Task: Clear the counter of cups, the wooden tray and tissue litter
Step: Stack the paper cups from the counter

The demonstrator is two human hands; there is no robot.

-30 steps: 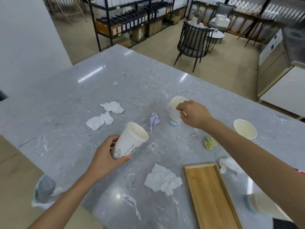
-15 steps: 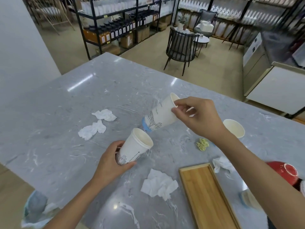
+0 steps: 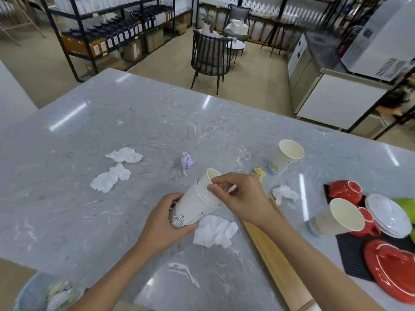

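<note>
Two white paper cups sit nested as one tilted stack above the grey counter. My left hand grips the base of the outer cup. My right hand pinches the rim of the inner cup. A third paper cup stands at the right, and a fourth lies tipped near the red dishes. The wooden tray lies under my right forearm. White tissues, a purple wad and a yellow wad litter the counter.
Red plates and bowls with white saucers sit on a black mat at the right edge. A bin holding tissue stands below the counter's near left corner. Shelves and a chair are beyond the far edge.
My right hand lifted the second cup off the counter and brought it down into the cup in my left hand; the two cups are now nested. The view shifted right, showing the dishes.
</note>
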